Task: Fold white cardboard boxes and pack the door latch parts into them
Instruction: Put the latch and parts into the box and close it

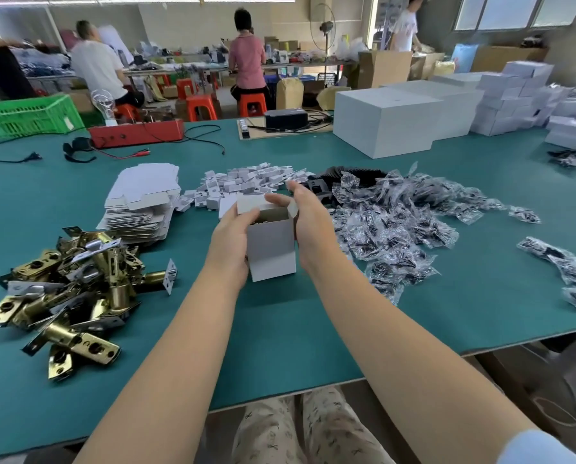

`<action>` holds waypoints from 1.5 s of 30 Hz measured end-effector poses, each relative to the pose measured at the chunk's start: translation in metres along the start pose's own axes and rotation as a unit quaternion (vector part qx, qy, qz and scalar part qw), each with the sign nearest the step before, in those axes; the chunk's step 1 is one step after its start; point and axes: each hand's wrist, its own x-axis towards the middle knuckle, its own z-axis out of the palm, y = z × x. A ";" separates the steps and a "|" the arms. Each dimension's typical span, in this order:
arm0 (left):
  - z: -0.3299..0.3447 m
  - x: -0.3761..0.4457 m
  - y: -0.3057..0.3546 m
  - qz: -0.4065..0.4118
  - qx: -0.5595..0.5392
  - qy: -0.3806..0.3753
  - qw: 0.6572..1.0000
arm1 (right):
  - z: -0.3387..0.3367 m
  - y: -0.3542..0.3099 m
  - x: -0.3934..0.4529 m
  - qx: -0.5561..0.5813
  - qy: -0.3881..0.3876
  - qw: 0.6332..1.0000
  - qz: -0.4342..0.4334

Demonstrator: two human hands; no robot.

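Note:
A small white cardboard box [272,249] stands upright on the green table [279,346], its top flaps raised and its inside dark. My left hand [233,242] grips its left side, thumb on the far flap. My right hand [308,222] rests against the box's right side, with its fingers held fairly straight over the open top. Brass door latch parts [69,289] lie heaped at the left. A stack of flat white box blanks [144,202] sits behind them.
Small white card inserts [246,184] and black plastic parts [320,189] lie beyond the box. Clear bags of screws [400,229] spread to the right. Large white cartons [387,120], a red box [136,132] with cables and a green crate [25,115] line the far side. People work at tables behind.

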 end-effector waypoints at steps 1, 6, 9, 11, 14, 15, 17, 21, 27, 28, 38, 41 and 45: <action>0.003 0.000 0.001 0.006 0.008 0.005 1.000 | -0.002 -0.003 0.003 0.023 0.011 1.000 0.003; 0.015 -0.009 0.002 0.058 0.052 0.038 0.996 | 0.000 -0.004 0.005 0.012 0.002 1.000 0.006; 0.012 -0.013 -0.004 0.091 0.042 0.016 0.995 | 0.003 -0.001 0.002 -0.071 -0.005 0.997 0.001; 0.009 -0.011 -0.006 0.109 0.051 0.007 0.993 | 0.002 -0.003 0.001 -0.084 -0.022 0.996 0.001; 0.006 -0.009 -0.005 0.133 0.066 0.034 0.988 | -0.002 -0.001 -0.001 -0.075 -0.063 0.995 -0.008; 0.005 -0.008 -0.003 0.135 0.063 0.035 0.988 | -0.005 0.000 -0.003 -0.071 -0.065 0.995 -0.017; 0.003 -0.011 0.000 0.117 0.034 -0.002 0.993 | -0.008 0.001 -0.005 -0.051 -0.069 0.996 -0.034; 0.001 -0.018 0.004 0.097 0.028 -0.056 0.993 | -0.006 0.003 -0.009 0.004 -0.073 0.997 -0.023; -0.011 -0.017 -0.002 0.138 0.128 -0.021 0.982 | -0.011 0.004 -0.016 0.087 -0.097 0.991 0.019; -0.016 -0.017 -0.003 0.153 0.148 -0.020 0.977 | -0.013 0.006 -0.017 0.044 -0.089 0.995 0.001; -0.033 -0.002 0.003 0.229 0.308 -0.045 0.922 | -0.012 0.006 -0.014 -0.245 -0.079 0.951 -0.173; -0.033 0.003 0.014 0.230 0.337 -0.064 0.911 | -0.013 0.000 -0.008 -0.258 -0.071 0.950 -0.160; -0.033 0.005 0.020 0.233 0.357 -0.074 0.901 | -0.012 -0.001 -0.004 -0.247 -0.063 0.954 -0.160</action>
